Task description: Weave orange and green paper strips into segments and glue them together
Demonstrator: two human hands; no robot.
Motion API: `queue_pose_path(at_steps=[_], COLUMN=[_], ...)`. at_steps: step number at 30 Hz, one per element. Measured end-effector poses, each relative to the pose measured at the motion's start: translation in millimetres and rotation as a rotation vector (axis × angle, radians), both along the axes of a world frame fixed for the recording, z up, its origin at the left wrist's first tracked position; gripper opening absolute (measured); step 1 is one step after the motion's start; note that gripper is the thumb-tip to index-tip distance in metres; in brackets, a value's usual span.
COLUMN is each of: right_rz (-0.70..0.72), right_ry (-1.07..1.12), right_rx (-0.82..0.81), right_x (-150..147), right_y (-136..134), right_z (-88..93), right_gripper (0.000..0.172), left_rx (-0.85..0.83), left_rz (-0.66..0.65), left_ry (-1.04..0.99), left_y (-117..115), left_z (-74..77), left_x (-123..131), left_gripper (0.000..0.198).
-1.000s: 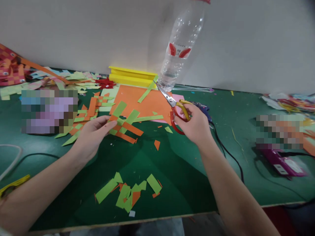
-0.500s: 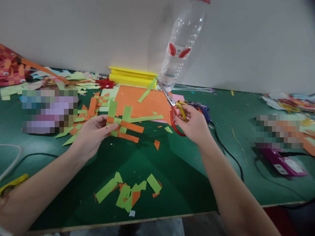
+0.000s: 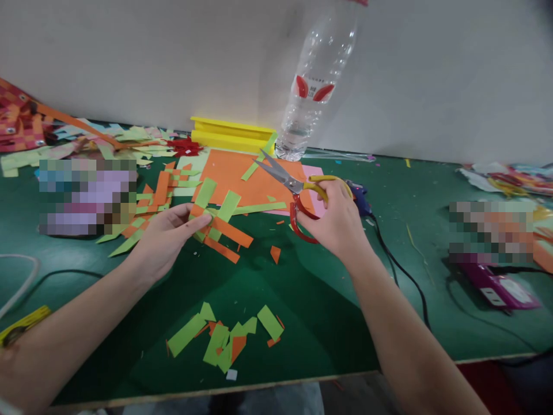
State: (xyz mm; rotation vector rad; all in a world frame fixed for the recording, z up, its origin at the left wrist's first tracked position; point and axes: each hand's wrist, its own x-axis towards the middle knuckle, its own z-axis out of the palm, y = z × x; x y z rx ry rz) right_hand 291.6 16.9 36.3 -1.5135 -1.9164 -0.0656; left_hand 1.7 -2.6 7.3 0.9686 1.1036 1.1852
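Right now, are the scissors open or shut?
Open: the scissors in the right hand show blades spread in a V, tips apart.

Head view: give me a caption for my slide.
Left hand holds woven orange-and-green paper strips; right hand holds open scissors above the green table.

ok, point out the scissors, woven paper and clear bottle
Scissors (image 3: 294, 185), head view: on the pivot.
Woven paper (image 3: 226, 227), head view: on an orange strip.
Clear bottle (image 3: 314, 91), head view: on the label.

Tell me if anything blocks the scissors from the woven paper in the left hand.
Nothing visible does: the gap between scissors and woven paper looks open. The green strip seen there lies with other paper on the table.
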Motion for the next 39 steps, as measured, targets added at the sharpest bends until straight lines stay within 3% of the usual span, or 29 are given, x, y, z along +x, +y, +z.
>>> queue_pose_path(at_steps=[5, 10, 15, 21, 24, 27, 39], right_rz=[0.074, 0.146, 0.204, 0.438, 0.495, 0.52, 0.649], right_ry=[0.022, 0.181, 0.326, 0.151, 0.069, 0.025, 0.014], right_rx=[-0.002, -0.099, -0.212, -0.366, -0.419, -0.456, -0.43], right_x=[-4, -4, 2, 4, 2, 0, -10], right_y=[-3, -6, -3, -6, -8, -9, -12], right_z=[2.9, 9.7, 9.2, 11.5, 10.5, 9.3, 4.0], right_gripper=[0.05, 0.052, 0.054, 0.054, 0.057, 0.053, 0.049], left_rx=[0.028, 0.108, 0.22, 0.6, 0.823, 0.965, 0.967], left_rz=[-0.006, -0.091, -0.061, 0.06, -0.056, -0.074, -0.031], left_ry=[-0.009, 0.06, 0.112, 0.331, 0.447, 0.564, 0.656], left_y=[-2, -4, -6, 1, 4, 4, 0], left_z=[1.1, 2.3, 1.3, 3.0, 8.4, 14.8, 14.6], left_x=[-1, -3, -4, -10, -17, -20, -15], left_gripper=[0.017, 0.02, 0.016, 0.015, 0.024, 0.027, 0.017])
